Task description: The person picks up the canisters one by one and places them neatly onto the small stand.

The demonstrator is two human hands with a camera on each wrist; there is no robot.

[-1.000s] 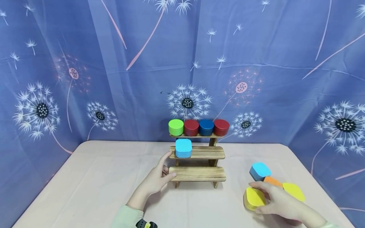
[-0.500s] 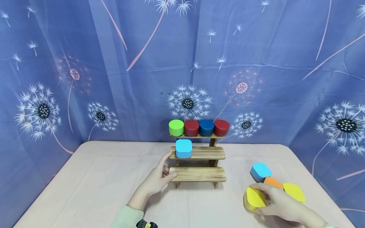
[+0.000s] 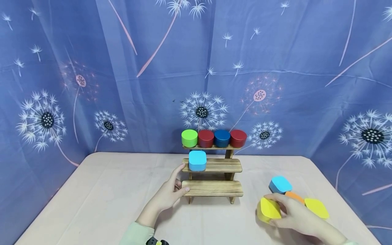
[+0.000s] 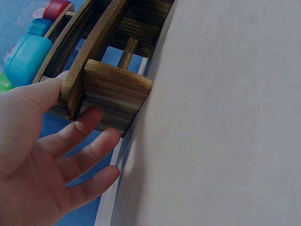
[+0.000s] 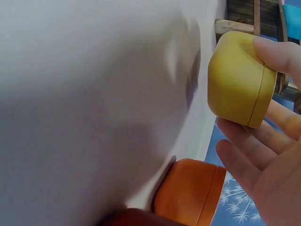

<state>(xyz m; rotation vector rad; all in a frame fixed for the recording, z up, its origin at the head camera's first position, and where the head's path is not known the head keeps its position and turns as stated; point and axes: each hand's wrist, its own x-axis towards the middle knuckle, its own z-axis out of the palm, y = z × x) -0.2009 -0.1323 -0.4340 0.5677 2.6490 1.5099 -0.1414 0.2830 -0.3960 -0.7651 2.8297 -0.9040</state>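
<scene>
Yellow box (image 3: 268, 210) in right hand (image 3: 294, 215), away from left hand (image 3: 166, 194)

No readable text, label, brand, number or sign on anything in any view.

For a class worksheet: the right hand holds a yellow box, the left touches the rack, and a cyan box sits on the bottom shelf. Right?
No: the head view shows the cyan box on the middle shelf. The right hand does hold a yellow box, and the left hand touches the rack.
</scene>
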